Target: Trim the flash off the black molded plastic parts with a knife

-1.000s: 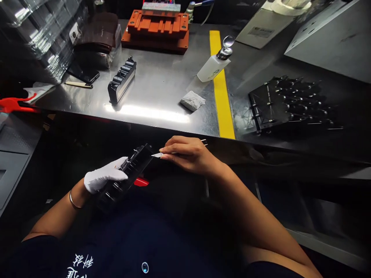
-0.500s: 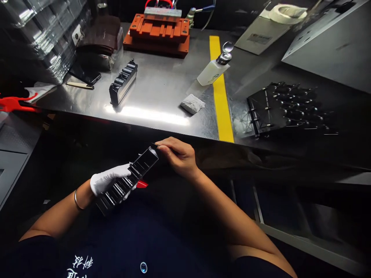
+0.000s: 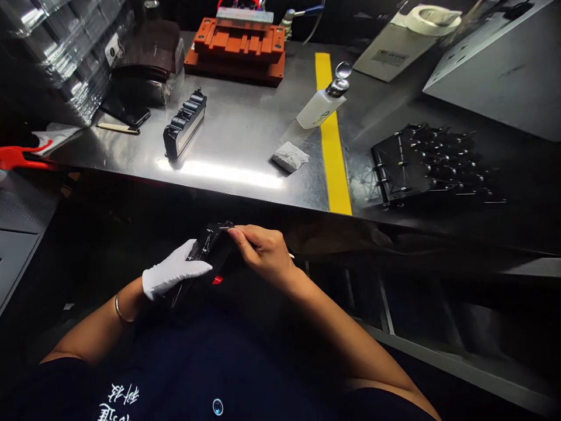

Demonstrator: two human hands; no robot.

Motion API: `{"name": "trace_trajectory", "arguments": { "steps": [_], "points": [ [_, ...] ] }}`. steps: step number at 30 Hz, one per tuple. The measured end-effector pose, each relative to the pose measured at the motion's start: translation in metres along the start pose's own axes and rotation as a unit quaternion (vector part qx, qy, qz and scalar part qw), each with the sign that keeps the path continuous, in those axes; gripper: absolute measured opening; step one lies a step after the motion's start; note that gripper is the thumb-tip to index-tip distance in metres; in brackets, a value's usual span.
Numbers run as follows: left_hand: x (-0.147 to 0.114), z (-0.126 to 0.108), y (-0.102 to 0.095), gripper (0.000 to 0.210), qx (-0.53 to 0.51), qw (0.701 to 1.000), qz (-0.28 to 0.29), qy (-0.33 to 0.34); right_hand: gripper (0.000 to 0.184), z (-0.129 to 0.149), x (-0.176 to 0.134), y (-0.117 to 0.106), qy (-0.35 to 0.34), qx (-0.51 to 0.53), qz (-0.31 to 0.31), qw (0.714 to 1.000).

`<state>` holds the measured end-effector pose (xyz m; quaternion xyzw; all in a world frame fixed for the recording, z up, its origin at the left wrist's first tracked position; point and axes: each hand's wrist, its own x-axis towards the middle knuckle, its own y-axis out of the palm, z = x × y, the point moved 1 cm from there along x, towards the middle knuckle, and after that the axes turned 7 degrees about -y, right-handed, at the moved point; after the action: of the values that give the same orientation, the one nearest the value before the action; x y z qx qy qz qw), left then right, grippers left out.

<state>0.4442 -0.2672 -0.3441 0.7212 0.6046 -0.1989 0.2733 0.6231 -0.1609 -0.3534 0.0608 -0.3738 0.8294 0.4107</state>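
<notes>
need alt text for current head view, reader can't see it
A white-gloved left hand grips a long black part; a bare right hand pinches a thin pale item at its upper end. Behind, a shiny metal bench holds a ridged black block and white bottle.

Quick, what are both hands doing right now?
Left hand: closed, holding a black part.
Right hand: closed, pinching a thin pale thing by the black part's end; too small to name.
</notes>
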Motion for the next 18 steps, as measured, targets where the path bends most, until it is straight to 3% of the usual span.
{"name": "trace_trajectory", "arguments": {
  "steps": [3,5,8,10,14,18],
  "points": [
    [0.002,0.003,0.000,0.055,0.024,0.999,-0.032,0.027,0.027,-0.001,-0.001,-0.006,-0.011,0.027,-0.008,1.000],
    [0.004,0.008,-0.001,0.063,0.050,0.990,-0.118,0.055,0.029,0.001,-0.001,-0.011,-0.023,0.004,-0.038,0.999],
    [0.006,0.022,-0.002,0.078,0.142,0.945,-0.271,0.114,0.035,0.005,0.000,-0.015,-0.078,-0.088,-0.036,0.992],
    [0.007,0.033,-0.002,0.080,0.206,0.907,-0.329,0.163,0.041,0.007,0.000,-0.016,-0.115,-0.142,-0.001,0.983],
    [0.008,0.046,-0.002,0.076,0.277,0.856,-0.361,0.243,0.050,0.010,-0.001,-0.021,-0.165,-0.177,0.063,0.968],
    [0.008,0.043,-0.004,0.073,0.290,0.854,-0.340,0.268,0.052,0.010,-0.003,-0.025,-0.175,-0.176,0.080,0.965]
  ]
}}
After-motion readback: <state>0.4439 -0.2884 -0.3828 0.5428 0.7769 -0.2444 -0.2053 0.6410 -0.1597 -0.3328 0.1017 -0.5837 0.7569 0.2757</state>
